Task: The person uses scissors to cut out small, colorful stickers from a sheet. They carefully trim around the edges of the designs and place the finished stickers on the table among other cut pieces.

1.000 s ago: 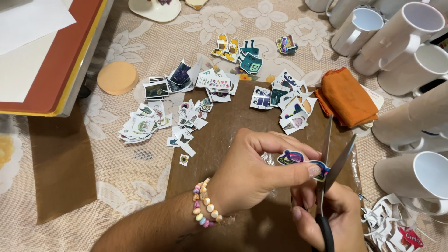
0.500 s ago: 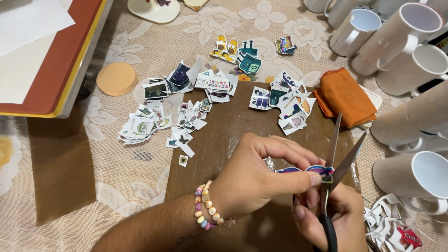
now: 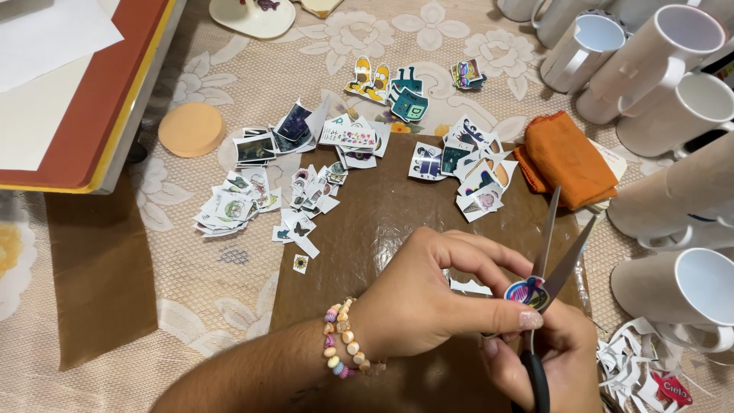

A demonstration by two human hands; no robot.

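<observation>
The left hand (image 3: pixel 428 302) lies at about five o'clock in the view, a bead bracelet (image 3: pixel 340 339) on its wrist; its thumb and fingers are pressed together on a small colourful sticker (image 3: pixel 526 291), pinching it right at the blades. The right hand (image 3: pixel 547 359) sits just beneath at five o'clock, fingers curled through the dark handle of the scissors (image 3: pixel 554 264); the blades stand parted in a narrow V pointing toward twelve o'clock, with the sticker between them. Both hands hover over a brown sheet (image 3: pixel 382 222) spread on the lace-covered worktop (image 3: pixel 229 298). Piles of cut stickers (image 3: pixel 306 164) fan out from nine to one o'clock; an orange cloth (image 3: pixel 569 160) lies at two o'clock; white mugs (image 3: pixel 673 115) crowd the three o'clock edge; paper trimmings (image 3: pixel 634 367) lie at four o'clock; a round orange pad (image 3: pixel 191 128) rests at ten o'clock.
</observation>
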